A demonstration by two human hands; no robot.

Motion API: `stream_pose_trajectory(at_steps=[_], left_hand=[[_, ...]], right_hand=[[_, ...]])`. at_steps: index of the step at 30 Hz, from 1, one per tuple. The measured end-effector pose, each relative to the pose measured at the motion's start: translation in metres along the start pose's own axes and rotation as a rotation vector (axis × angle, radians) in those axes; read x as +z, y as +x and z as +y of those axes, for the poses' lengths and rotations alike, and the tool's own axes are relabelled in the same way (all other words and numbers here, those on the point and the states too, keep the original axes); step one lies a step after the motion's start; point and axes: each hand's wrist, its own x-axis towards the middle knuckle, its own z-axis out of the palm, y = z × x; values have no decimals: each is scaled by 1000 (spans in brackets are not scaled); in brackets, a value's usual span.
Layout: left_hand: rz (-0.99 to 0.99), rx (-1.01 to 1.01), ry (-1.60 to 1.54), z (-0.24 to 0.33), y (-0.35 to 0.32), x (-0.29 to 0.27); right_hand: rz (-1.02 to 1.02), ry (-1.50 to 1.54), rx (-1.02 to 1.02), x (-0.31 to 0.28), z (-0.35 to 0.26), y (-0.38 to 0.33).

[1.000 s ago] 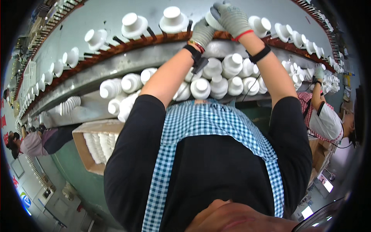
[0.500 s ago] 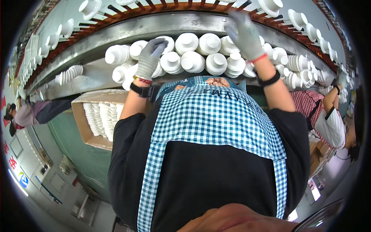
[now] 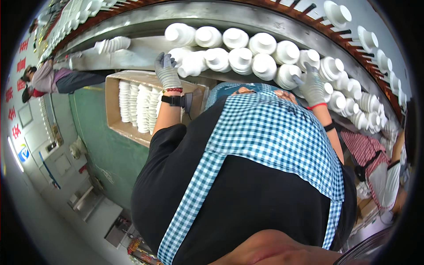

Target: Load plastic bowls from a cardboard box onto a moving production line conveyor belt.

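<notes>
Two rows of stacked white footed bowls [image 3: 240, 59] lie along a metal ledge in front of me, their round feet turned up. My left hand [image 3: 168, 73], in a grey-white glove, is beside the leftmost stack [image 3: 191, 64], fingers stretched out and holding nothing that I can see. Gloved the same way, my right hand [image 3: 312, 86] reaches over the right part of the near row. Its thumb and fingers are spread by a stack of bowls [image 3: 288, 76], touching or nearly touching it. The undersides of both hands are hidden.
A cardboard box [image 3: 112, 99] packed with nested white bowls stands below the ledge at left. Another bowl stack [image 3: 113, 44] lies farther left. Behind the metal ledge [image 3: 194, 17] runs a rack of brown pegs carrying bowls [image 3: 337, 14]. Co-workers stand at far left [image 3: 53, 79] and right [image 3: 364, 150].
My view has turned, bringing the box nearer the middle. My right hand has come down from near the peg rack to the near row. My left hand is now at the rows' left end.
</notes>
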Motion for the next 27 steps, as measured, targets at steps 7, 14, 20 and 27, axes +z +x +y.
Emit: stream_pose_trajectory(at_steps=[7,14,20,27], left_hand=[[-168,216,561,-23,93,19],[-434,351,697,-38,145,43],[-459,262,465,-32,157,32],[-621,383,-16,78,79,60]], right_hand=[[41,-57,-44,-11,-20,4],[154,18,-154,-27,-41,12],[114,-11,-78,-23,-40,4],[168,205,-162,-46,-95,2]])
